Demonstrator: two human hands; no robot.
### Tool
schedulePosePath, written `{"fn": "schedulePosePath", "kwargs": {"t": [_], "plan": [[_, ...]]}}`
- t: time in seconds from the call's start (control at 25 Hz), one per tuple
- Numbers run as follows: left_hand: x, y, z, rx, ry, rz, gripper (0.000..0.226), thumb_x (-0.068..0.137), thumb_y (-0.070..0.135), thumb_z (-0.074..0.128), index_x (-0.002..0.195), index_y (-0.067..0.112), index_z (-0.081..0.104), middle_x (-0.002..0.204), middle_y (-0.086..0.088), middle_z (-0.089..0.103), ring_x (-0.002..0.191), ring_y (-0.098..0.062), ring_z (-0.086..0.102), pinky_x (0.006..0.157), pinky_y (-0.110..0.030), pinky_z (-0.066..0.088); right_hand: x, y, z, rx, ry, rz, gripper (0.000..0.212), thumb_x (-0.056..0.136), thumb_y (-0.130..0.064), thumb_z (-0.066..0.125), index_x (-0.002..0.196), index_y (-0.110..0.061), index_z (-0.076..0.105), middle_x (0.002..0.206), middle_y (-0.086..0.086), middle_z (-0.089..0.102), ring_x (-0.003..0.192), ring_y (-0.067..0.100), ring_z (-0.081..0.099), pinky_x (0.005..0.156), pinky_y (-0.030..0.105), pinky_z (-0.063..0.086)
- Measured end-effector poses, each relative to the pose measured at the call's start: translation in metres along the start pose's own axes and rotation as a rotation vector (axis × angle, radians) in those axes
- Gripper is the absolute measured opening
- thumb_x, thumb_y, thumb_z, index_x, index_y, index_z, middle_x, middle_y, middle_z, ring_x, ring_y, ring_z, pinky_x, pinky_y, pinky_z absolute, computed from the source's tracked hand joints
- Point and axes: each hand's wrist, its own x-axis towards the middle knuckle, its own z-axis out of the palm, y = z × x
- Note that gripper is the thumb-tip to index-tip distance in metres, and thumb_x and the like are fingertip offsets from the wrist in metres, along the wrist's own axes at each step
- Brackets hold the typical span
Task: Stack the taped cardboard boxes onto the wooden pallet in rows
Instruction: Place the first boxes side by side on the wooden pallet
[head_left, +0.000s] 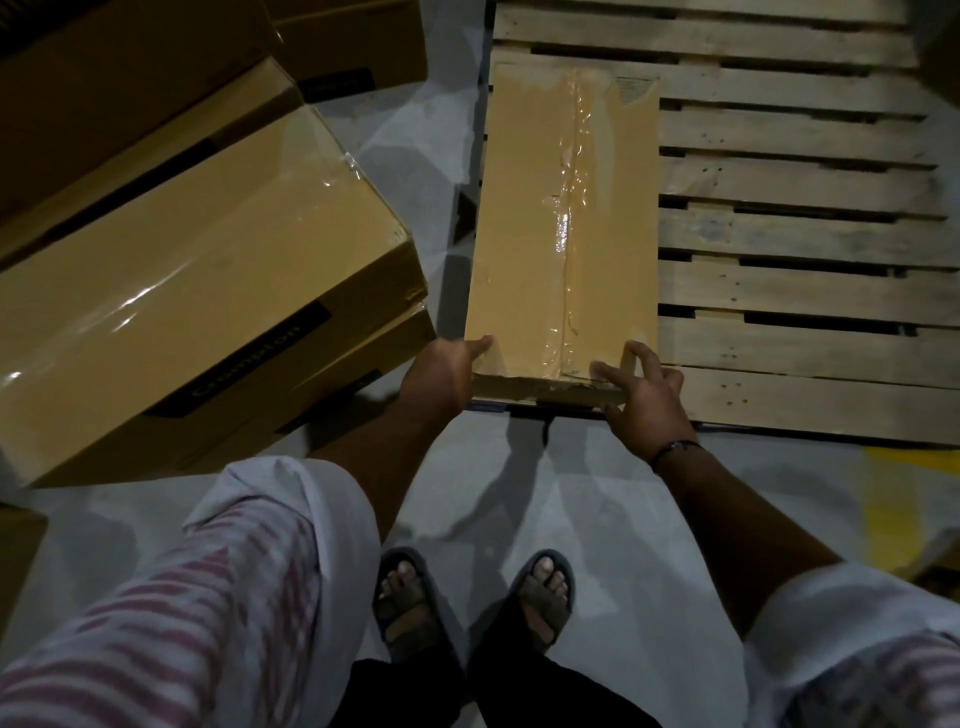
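A long taped cardboard box (524, 218) lies flat along the left edge of the wooden pallet (800, 270), clear tape running down its top. My left hand (441, 374) grips its near left corner, thumb on top. My right hand (641, 395) holds the near right corner, fingers spread over the top edge. The rest of the pallet's slats are bare.
A pile of bigger taped boxes (197, 291) sits on the grey floor to the left, close to the pallet. More boxes (343, 47) stand behind it. My sandalled feet (472, 597) are on the floor just in front of the pallet. A yellow floor mark (893, 499) lies right.
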Motion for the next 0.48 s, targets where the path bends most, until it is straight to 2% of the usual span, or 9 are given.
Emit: {"fn": "schedulePosePath", "kwargs": {"t": [0.32,0.4,0.48], "plan": [[-0.002,-0.005,-0.001,0.032,-0.019,0.025,0.063,0.094,-0.002,0.062,0.150,0.024,0.051,0.117,-0.014,0.070,0.095,-0.023,0.067,0.086,-0.032,0.058,-0.005,0.002,0.004,-0.007,0.012,-0.011,0.055,0.093,-0.011,0.068,0.141,-0.035,0.055,0.164,-0.001,0.012,0.137,0.037,0.022,0.112,0.044,0.037],[-0.002,0.000,-0.005,0.022,-0.067,0.007,0.065,0.094,-0.001,0.061,0.152,0.024,0.048,0.121,-0.015,0.069,0.100,-0.025,0.066,0.089,-0.033,0.057,-0.002,0.001,0.000,-0.013,-0.009,-0.003,0.055,0.093,-0.013,0.068,0.141,-0.036,0.055,0.164,0.000,0.012,0.138,0.039,0.022,0.113,0.046,0.036],[-0.002,0.011,-0.010,0.053,-0.111,-0.056,0.064,0.096,0.004,0.061,0.154,0.025,0.045,0.134,-0.016,0.061,0.115,-0.030,0.061,0.098,-0.041,0.055,-0.001,-0.003,-0.006,-0.035,-0.044,0.008,0.052,0.093,-0.020,0.069,0.140,-0.036,0.055,0.164,0.001,0.013,0.140,0.040,0.021,0.113,0.050,0.035]]}}
